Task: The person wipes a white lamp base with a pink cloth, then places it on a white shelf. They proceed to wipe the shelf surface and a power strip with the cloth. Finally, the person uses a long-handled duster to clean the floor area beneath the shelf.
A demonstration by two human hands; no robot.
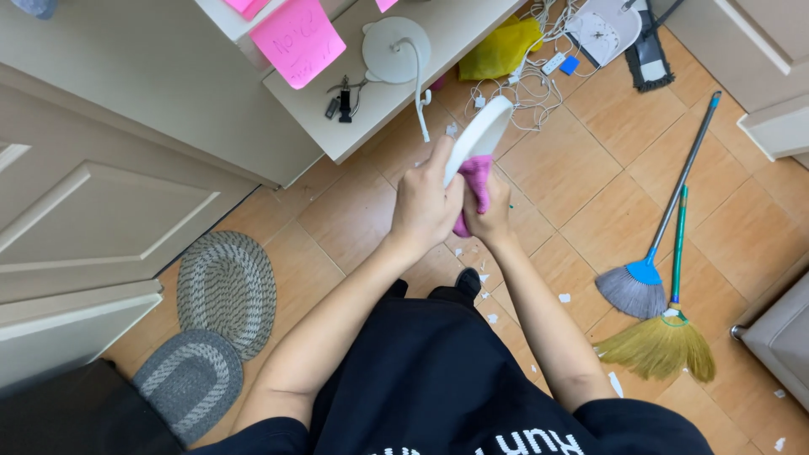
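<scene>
Lamp head (478,136), white and oval, sits at centre frame, tilted edge-on to the camera. Left hand (424,206) is clamped on its lower edge. Right hand (489,211) presses a pink cloth (477,181) against the underside. The hands are close together, nearly touching.

Looks like the wiping step, mid-stroke. Judging by the grip, the next move calls for a steady left hold while the cloth runs along the face toward the upper rim.

The lamp's round base (394,50) stands on the beige shelf (379,105), top centre, with the thin neck (419,88) bending down to the head.

Hard to tell:
- The head's face is turned away.
- Right fingertips are hidden behind cloth and head.
- The black clip item (343,101) on the shelf is too small to identify.

Two brooms (649,291) lie on the tile floor (590,185) at right.
</scene>
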